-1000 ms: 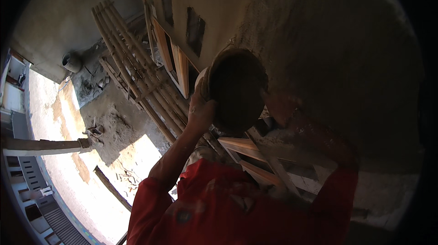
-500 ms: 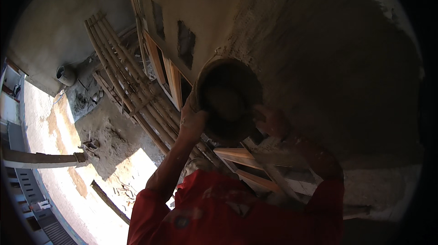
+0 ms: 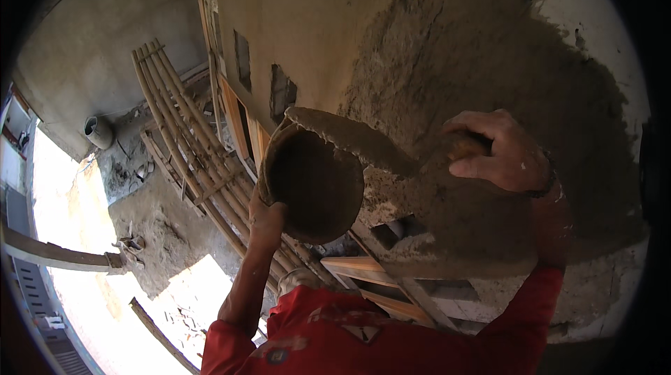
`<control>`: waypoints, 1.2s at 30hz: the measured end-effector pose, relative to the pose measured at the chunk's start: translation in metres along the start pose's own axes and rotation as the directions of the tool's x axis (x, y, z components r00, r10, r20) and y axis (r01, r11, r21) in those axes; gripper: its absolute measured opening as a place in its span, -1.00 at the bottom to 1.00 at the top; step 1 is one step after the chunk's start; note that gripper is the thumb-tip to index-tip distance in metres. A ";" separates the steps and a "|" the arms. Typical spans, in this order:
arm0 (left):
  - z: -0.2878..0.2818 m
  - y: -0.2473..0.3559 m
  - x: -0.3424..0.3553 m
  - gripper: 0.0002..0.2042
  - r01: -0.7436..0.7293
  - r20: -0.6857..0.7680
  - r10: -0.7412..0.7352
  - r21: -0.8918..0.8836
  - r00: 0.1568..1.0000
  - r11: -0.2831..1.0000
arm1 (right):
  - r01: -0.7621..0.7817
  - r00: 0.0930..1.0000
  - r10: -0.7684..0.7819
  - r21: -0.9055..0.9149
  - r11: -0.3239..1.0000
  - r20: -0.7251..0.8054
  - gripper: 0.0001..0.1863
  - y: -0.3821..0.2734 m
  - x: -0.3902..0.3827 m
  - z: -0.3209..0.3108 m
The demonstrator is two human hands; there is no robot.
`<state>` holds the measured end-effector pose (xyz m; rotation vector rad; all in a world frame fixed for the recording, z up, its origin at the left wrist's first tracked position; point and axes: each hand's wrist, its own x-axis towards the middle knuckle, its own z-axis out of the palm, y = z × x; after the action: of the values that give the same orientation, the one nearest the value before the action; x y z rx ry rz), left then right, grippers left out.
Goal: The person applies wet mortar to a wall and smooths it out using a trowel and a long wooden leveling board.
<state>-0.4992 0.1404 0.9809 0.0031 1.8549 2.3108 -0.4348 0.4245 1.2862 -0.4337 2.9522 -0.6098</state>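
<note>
My left hand (image 3: 267, 225) grips the rim of a round mortar bucket (image 3: 314, 190), which is tilted so its dark inside faces me. What lies at its bottom is too dark to make out. My right hand (image 3: 500, 151), to the right of the bucket, is closed around the handle of a trowel (image 3: 360, 139). The trowel's long blade, coated with grey-brown mortar, reaches left across the bucket's upper rim. Behind both hands stands a wall with a broad patch of dark wet plaster (image 3: 482, 46), its edge ragged against the paler surface.
A bamboo pole rack (image 3: 185, 123) leans at the left, beside wooden frames (image 3: 360, 267). Below the trowel, a box-shaped opening (image 3: 393, 232) is set in the wall. Another bucket (image 3: 99, 133) lies at the far left, near a heap of sand (image 3: 157, 235). A beam (image 3: 59, 255) crosses the left side.
My right hand has moved from the bucket's mouth out to the right, and the mortar-coated trowel now shows. The bucket has shifted left and down in my left hand. The picture is brighter.
</note>
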 end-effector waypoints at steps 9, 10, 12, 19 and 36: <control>-0.008 -0.011 -0.011 -0.34 -0.083 0.006 0.083 0.016 0.997 0.996 | -0.332 0.725 0.165 -0.129 0.935 -0.669 -0.50 0.051 0.021 -0.088; -0.004 -0.012 -0.012 -0.33 -0.027 0.008 0.027 -0.005 1.000 1.000 | -0.370 0.671 0.167 -0.131 0.920 -0.722 -0.50 0.045 0.010 -0.104; 0.003 -0.010 -0.011 -0.31 0.075 0.014 -0.075 -0.041 0.997 0.996 | -0.390 0.645 0.170 -0.130 0.912 -0.745 -0.50 0.038 -0.001 -0.109; 0.021 -0.014 -0.005 -0.27 -0.008 0.132 0.017 -0.068 0.991 0.998 | -0.152 0.988 0.135 -0.267 0.952 -0.081 -0.52 0.067 -0.018 0.012; 0.069 0.007 0.005 -0.35 -0.068 0.255 0.020 0.179 0.967 0.982 | -0.125 0.991 0.130 -0.100 0.987 0.039 -0.54 0.118 -0.038 0.238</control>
<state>-0.4974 0.2060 1.0025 0.3497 1.9446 2.0416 -0.3927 0.4502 1.0225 -0.2597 2.9470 -0.4368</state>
